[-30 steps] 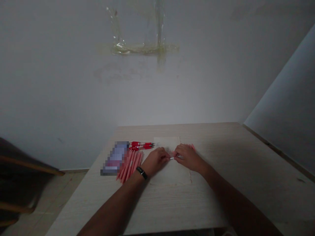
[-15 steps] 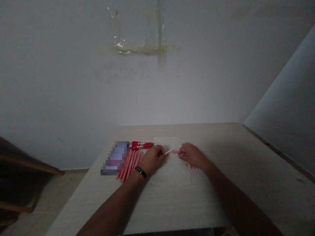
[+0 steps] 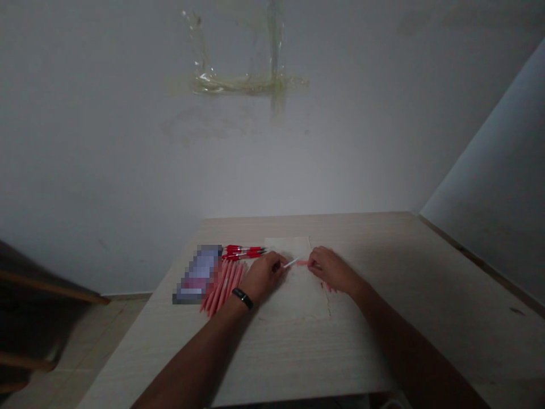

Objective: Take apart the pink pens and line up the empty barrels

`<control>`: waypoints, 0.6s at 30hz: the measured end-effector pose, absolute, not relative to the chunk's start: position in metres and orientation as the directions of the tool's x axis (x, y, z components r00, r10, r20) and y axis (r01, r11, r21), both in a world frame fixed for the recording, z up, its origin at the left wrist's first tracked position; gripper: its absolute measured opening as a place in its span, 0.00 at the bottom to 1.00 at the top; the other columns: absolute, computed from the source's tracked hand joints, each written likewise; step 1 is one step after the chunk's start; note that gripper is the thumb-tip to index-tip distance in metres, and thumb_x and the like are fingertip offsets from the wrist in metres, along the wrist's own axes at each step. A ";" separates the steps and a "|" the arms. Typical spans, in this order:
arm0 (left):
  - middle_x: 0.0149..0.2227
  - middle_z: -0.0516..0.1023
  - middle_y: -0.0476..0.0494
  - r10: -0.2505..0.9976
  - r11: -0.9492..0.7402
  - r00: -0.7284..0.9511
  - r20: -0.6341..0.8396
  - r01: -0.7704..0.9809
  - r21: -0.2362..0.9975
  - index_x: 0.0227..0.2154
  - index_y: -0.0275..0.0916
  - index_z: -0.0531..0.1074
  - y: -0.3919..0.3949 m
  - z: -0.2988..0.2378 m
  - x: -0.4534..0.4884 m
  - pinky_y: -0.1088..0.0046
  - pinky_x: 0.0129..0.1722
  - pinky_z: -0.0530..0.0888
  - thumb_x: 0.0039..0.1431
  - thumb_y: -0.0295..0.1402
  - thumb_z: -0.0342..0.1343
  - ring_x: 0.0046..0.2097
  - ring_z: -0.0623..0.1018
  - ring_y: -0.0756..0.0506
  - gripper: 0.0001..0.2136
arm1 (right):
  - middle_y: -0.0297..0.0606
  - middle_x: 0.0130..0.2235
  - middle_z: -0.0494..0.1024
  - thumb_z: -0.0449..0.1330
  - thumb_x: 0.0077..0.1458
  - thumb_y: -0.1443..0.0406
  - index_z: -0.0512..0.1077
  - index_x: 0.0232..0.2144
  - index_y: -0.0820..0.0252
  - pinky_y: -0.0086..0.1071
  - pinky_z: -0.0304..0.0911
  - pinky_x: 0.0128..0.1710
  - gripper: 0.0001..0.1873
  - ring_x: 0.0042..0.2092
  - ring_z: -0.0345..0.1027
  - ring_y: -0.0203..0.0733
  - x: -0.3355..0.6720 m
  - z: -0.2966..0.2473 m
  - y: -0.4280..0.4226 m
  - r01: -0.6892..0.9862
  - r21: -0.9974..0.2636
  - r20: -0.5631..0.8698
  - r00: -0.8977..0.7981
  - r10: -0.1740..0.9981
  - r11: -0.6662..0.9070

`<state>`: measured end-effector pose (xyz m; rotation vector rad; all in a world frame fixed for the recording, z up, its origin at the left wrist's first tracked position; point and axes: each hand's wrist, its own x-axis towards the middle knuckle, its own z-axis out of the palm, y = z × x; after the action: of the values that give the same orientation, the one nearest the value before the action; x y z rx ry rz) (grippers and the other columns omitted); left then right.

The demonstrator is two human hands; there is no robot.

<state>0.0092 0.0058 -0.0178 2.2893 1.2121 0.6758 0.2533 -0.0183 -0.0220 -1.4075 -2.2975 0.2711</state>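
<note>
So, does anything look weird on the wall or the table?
Yes, the strips of clear tape high on the wall look odd. They are yellowed and wrinkled, cross each other, and seem to hold nothing up.

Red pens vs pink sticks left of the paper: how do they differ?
The red pens lie in a tight, nearly horizontal bunch, while the pink sticks fan out, slanting down and left. The red pens show dark and metallic details; the pink sticks look plain. The red pens sit above the pink sticks in this view. Both lie on the pale wood-grain table, right of a blurred block.
</note>
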 end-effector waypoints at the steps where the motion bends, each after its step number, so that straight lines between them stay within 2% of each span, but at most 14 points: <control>1: 0.35 0.77 0.44 0.842 -0.512 0.497 0.209 0.616 0.598 0.38 0.39 0.76 0.006 -0.018 0.009 0.73 0.33 0.65 0.61 0.34 0.55 0.34 0.73 0.47 0.08 | 0.37 0.32 0.73 0.58 0.58 0.71 0.71 0.31 0.60 0.32 0.61 0.40 0.05 0.37 0.68 0.40 0.254 -0.022 -0.018 0.793 -0.403 0.262 -0.377 0.888 0.456; 5: 0.35 0.77 0.45 0.831 -0.532 0.511 0.220 0.617 0.580 0.38 0.40 0.77 0.007 -0.018 0.008 0.74 0.34 0.65 0.59 0.29 0.56 0.36 0.74 0.47 0.07 | 0.34 0.31 0.71 0.55 0.60 0.70 0.69 0.33 0.59 0.29 0.60 0.33 0.04 0.31 0.65 0.35 0.257 -0.022 -0.018 0.763 -0.506 0.264 -0.306 0.915 0.401; 9: 0.35 0.76 0.44 0.812 -0.561 0.539 0.224 0.613 0.557 0.37 0.39 0.77 0.007 -0.018 0.008 0.74 0.34 0.65 0.57 0.26 0.55 0.36 0.73 0.47 0.08 | 0.35 0.35 0.71 0.55 0.59 0.71 0.70 0.37 0.59 0.29 0.62 0.34 0.06 0.31 0.66 0.34 0.256 -0.022 -0.018 0.728 -0.551 0.295 -0.288 0.911 0.408; 15: 0.36 0.76 0.45 0.795 -0.583 0.557 0.240 0.593 0.556 0.37 0.40 0.77 0.007 -0.020 0.007 0.74 0.35 0.66 0.57 0.25 0.55 0.37 0.73 0.47 0.08 | 0.36 0.37 0.72 0.57 0.57 0.73 0.71 0.41 0.58 0.31 0.64 0.39 0.10 0.36 0.69 0.37 0.254 -0.022 -0.017 0.694 -0.574 0.345 -0.277 0.897 0.435; 18: 0.37 0.76 0.44 0.794 -0.585 0.559 0.240 0.593 0.554 0.37 0.40 0.76 0.007 -0.021 0.007 0.74 0.35 0.66 0.57 0.25 0.54 0.38 0.73 0.47 0.09 | 0.36 0.38 0.72 0.57 0.59 0.71 0.71 0.41 0.57 0.30 0.64 0.36 0.09 0.35 0.69 0.36 0.253 -0.021 -0.019 0.685 -0.592 0.327 -0.278 0.903 0.426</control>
<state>0.0068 0.0075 -0.0212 2.3836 1.1241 0.6647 0.2531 -0.0191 -0.0207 -1.3352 -2.0529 0.4474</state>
